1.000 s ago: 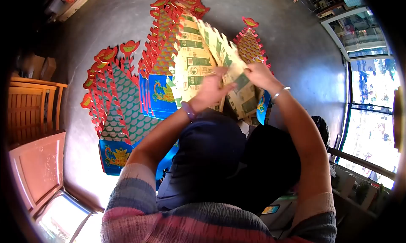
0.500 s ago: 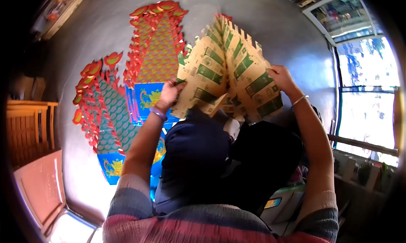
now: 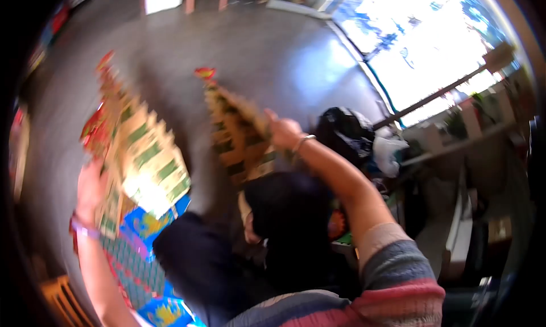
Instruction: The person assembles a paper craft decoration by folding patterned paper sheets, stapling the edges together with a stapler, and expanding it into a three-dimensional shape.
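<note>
A tall brown cardboard piece with green printing (image 3: 151,156) and a toothed edge stands at the left. My left hand (image 3: 94,185) is at its left edge, blurred, with its grip hard to make out. Another such piece (image 3: 236,131), tipped with a red flower shape, rises in the middle. My right hand (image 3: 282,132) is closed at that piece's right edge. Below the left piece lie blue printed bases (image 3: 147,222) and a green scale-patterned piece (image 3: 133,264) with red edging. Red flower tips (image 3: 95,128) show beside my left hand.
My dark-clothed knees (image 3: 284,207) are in front of me. Black and white plastic bags (image 3: 347,133) sit to the right, below a bright window (image 3: 421,37). A wooden chair (image 3: 65,296) is at the lower left, and shelving with clutter stands at the right.
The view has swung to the right. My hands have moved apart, and the two brown printed surfaces that were close together now stand separately, with floor between them.
</note>
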`<state>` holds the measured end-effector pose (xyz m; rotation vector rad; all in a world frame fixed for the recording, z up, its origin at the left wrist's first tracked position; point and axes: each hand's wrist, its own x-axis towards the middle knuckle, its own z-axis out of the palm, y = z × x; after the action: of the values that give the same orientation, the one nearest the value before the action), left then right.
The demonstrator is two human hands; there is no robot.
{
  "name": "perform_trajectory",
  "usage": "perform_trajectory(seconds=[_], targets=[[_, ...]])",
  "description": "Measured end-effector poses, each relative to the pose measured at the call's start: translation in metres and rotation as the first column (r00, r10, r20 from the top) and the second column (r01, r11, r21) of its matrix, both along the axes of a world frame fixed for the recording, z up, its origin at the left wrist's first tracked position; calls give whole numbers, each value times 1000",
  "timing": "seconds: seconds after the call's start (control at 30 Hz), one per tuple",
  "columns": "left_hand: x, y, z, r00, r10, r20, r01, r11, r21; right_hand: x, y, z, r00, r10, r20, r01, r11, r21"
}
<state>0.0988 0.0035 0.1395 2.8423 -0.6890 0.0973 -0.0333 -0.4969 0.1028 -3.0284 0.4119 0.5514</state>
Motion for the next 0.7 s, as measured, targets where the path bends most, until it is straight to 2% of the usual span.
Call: perform_trajectory(seconds=[0.03,0.07,0.13,0.17,0.2,0.23,0.27,0.33,0.37,0.4,0.43,0.47,0.5,0.53,0.57,0.6,0.67,0.7], targets=[[3,-8,7,994,-10,-113,19,997,80,-2,-2,-10,996,-74,58,71,996,49],[3,-16,4,986,45,-158,-41,999,29,0,-11,-22,987,-124,98,113,987,114],[21,12,-48,973,-59,-225,73,996,53,4,-30,-44,995,-67,-75,78,985,156],[19,23,-61,967,-50,-249,50,999,-8,2,-25,-49,989,-136,-61,146,968,206],[-5,35,-96,953,-57,-299,19,991,-130,-19,-18,-40,976,-206,-66,215,958,192],[-4,32,-97,945,-54,-321,-11,980,-197,-22,-24,-42,974,-205,-95,221,953,206],[-5,20,-81,931,-28,-363,-68,966,-251,-20,-41,-70,996,-79,-39,84,985,152],[-40,-5,-30,893,28,-449,-200,919,-341,-28,-52,-70,997,-76,-3,76,988,134],[-39,-3,-27,860,17,-510,-209,924,-320,-32,-59,-64,981,192,-41,-193,980,-41],[-39,0,-25,822,9,-569,-216,930,-298,-35,-67,-55,889,441,-120,-457,867,-200],[-16,23,-60,784,-1,-621,-194,950,-246,-35,-77,-52,932,355,-73,-362,907,-215],[-11,50,-74,741,5,-672,-179,965,-191,-31,-89,-51,961,275,-24,-273,937,-220],[-29,40,-47,715,35,-698,-280,930,-240,-30,-91,-25,954,294,-52,-296,907,-300],[-41,16,-12,687,67,-724,-383,880,-282,-26,-111,-27,881,472,41,-420,819,-391],[-44,10,4,710,37,-703,-356,881,-312,-20,-116,-11,873,473,121,-400,834,-380],[-45,4,17,732,1,-681,-324,880,-347,-23,-92,33,897,135,421,-141,990,-16],[-47,-10,46,767,-77,-637,-248,880,-405,-21,-55,92,884,199,424,-234,972,32],[-57,-26,70,770,-107,-629,-215,885,-413,-23,-34,115,876,141,461,-212,972,106]])
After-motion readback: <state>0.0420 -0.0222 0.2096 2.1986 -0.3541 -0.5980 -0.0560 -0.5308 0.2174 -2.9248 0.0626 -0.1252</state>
